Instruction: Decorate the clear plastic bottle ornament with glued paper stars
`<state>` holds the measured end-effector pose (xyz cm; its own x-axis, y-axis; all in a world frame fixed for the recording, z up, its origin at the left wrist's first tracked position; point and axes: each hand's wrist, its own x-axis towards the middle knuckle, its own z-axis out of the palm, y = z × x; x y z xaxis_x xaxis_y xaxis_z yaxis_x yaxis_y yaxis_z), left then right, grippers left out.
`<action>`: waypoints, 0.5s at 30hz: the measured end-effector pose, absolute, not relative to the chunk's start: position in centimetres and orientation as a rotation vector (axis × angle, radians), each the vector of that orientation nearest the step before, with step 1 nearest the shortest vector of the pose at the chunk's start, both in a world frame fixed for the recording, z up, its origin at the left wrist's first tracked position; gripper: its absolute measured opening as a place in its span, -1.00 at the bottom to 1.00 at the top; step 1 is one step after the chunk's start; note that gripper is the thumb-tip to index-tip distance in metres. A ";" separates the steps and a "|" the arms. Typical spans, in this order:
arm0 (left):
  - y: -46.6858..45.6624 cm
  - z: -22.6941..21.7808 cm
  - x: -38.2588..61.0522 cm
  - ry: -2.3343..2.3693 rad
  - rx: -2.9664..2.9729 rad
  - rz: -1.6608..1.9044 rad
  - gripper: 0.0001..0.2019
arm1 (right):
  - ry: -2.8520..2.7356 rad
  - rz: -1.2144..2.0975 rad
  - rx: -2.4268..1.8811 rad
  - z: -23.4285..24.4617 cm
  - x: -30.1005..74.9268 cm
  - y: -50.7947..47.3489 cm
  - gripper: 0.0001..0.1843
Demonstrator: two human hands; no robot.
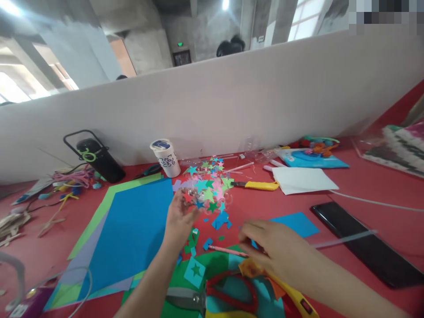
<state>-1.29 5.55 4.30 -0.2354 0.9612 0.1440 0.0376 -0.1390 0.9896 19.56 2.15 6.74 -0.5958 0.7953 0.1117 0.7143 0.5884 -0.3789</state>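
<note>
My left hand [179, 214] reaches to the near left of a heap of paper stars [208, 194], thumb and fingers apart. A red star [188, 197] and a dark blue star [199, 204] lie close to its fingertips. My right hand [263, 240] is curled, with a small blue paper piece [254, 244] showing at its fingers. Beneath it are a pink pencil [228, 251] and orange paper [253, 268]. Scissors with red handles [232, 291] lie in front, beside a light blue square with a star cut-out [194, 271].
Coloured sheets [132, 221] cover the left side. Behind stand a white cup [165, 159] and a black bottle [101, 161]. A yellow cutter [261, 185], white paper [304, 180] and a black phone [364, 243] lie right. A white partition [215, 106] closes the back.
</note>
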 end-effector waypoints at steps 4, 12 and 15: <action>4.9 4.2 -2.1 1.317 1.166 1.467 -0.67 | -2.776 0.425 -1.363 5.4 20.0 0.9 -0.82; 2.8 4.4 -1.0 1.309 1.102 1.393 -0.67 | -2.691 0.644 -1.230 3.1 19.0 -3.0 -0.92; 1.8 4.7 -0.2 1.302 1.089 1.393 -0.63 | -2.895 0.285 -1.042 0.9 16.3 -4.7 -0.80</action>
